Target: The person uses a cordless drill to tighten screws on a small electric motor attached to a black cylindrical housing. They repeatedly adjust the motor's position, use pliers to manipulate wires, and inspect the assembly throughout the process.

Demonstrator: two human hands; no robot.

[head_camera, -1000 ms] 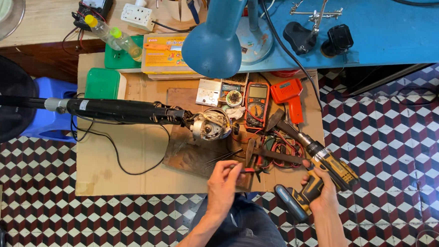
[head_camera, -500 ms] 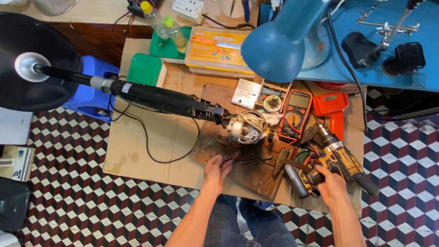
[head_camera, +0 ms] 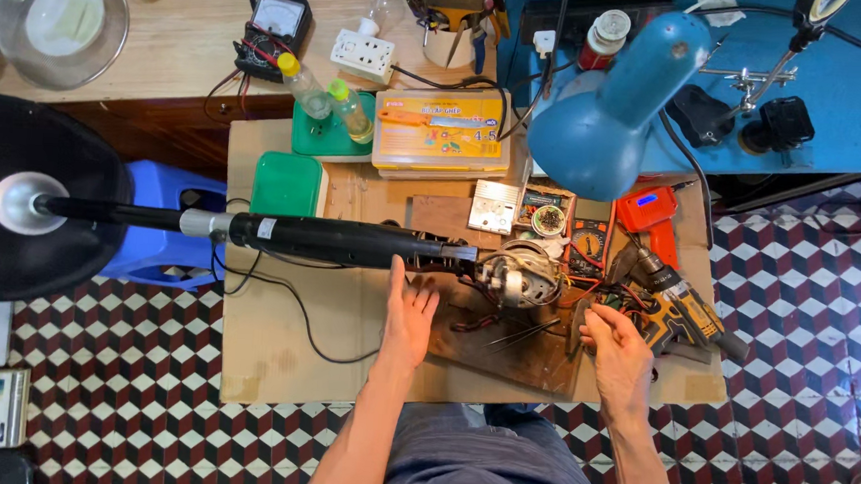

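My left hand (head_camera: pixel 409 319) lies open and flat on the cardboard sheet (head_camera: pixel 277 352), its fingertips just below the black pole (head_camera: pixel 342 240) of a dismantled stand fan. The pole runs from a round black base (head_camera: pixel 20 196) on the left to the bare fan motor (head_camera: pixel 517 274) with loose wires. My right hand (head_camera: pixel 621 350) rests with loosely bent fingers beside a yellow-and-black cordless drill (head_camera: pixel 682 309), which lies on the cardboard. It holds nothing that I can make out. Thin dark tools (head_camera: pixel 519 333) lie on the wooden board (head_camera: pixel 503 359) between my hands.
Behind the motor sit an orange multimeter (head_camera: pixel 587 245), a red device (head_camera: pixel 648 209), a yellow parts box (head_camera: pixel 441 135) and a green box (head_camera: pixel 286 183). A blue desk lamp (head_camera: pixel 614 104) overhangs them. Two small bottles (head_camera: pixel 306 86) and a blue stool (head_camera: pixel 162 218) stand at left.
My right hand has let go of the drill, which now lies on the cardboard. My left hand has slid left along the board toward the pole. The camera has moved closer.
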